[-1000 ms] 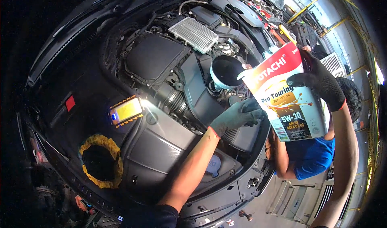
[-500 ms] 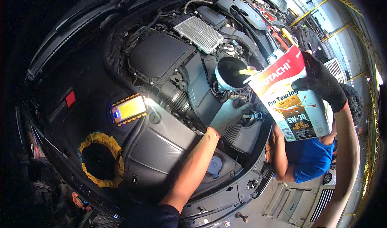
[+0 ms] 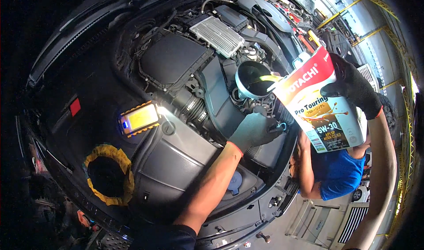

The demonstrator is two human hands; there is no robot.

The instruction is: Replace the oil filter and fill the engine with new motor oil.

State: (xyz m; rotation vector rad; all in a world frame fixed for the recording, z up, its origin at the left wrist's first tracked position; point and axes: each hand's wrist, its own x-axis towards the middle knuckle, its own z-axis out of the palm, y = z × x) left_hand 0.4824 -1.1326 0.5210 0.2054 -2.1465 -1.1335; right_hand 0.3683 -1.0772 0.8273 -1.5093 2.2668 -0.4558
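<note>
My right hand, in a dark glove, grips a metal oil can in red, white and black at its upper right edge. The can is tilted, and a stream of yellow oil runs from its spout into a funnel. That funnel stands in the engine bay, dark inside with a pale outer wall. Below it my left hand, in a grey glove, is closed with curled fingers over the engine parts. A small light-blue piece shows at its fingertips; whether the hand holds it I cannot tell.
A lit yellow work lamp lies on the dark panel at the left, near a yellow-edged round opening. A silver finned box sits on the engine. Behind the can, a person in a blue shirt is close to the car's edge.
My left hand has shifted slightly down and right, its fingers now nearer the light-blue piece. The can has moved slightly and still pours into the funnel.
</note>
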